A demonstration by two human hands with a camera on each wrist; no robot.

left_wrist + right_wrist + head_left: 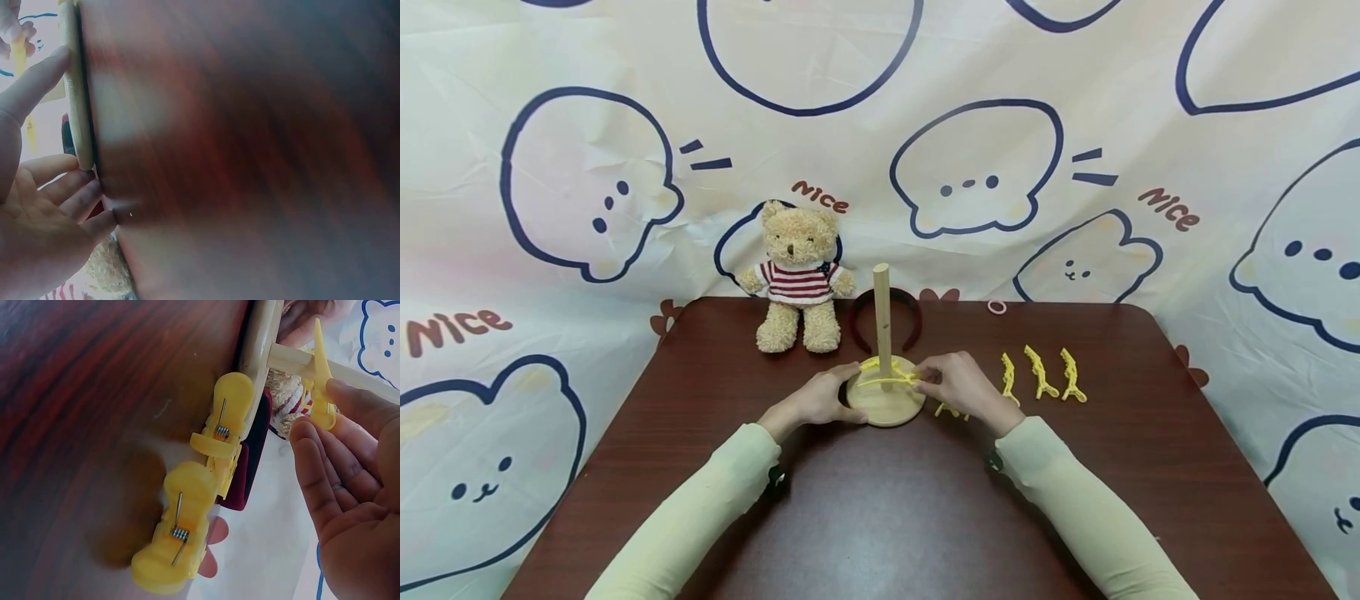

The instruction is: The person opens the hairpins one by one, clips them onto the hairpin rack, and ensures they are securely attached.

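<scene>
A round wooden stand [887, 410] with an upright post [882, 312] sits on the table. My left hand [820, 398] holds its base at the left, thumb against the front rim and fingers round the back. Between the thumb and fingertips of my right hand [955, 383] is a yellow hair clip [321, 372], pinched over the base beside the post. Another yellow clip [870, 364] shows behind it, near the post. Two more yellow clips, the nearer one [187, 515] and the farther one [231, 403], lie below the right hand, partly hidden by it in the head view.
Three yellow clips lie in a row to the right, the last one [1072, 375] farthest out. A dark red headband [917, 315] lies behind the post. A teddy bear [797, 283] in a striped shirt sits back left. A pale pink ring [1003, 308] lies at the far edge.
</scene>
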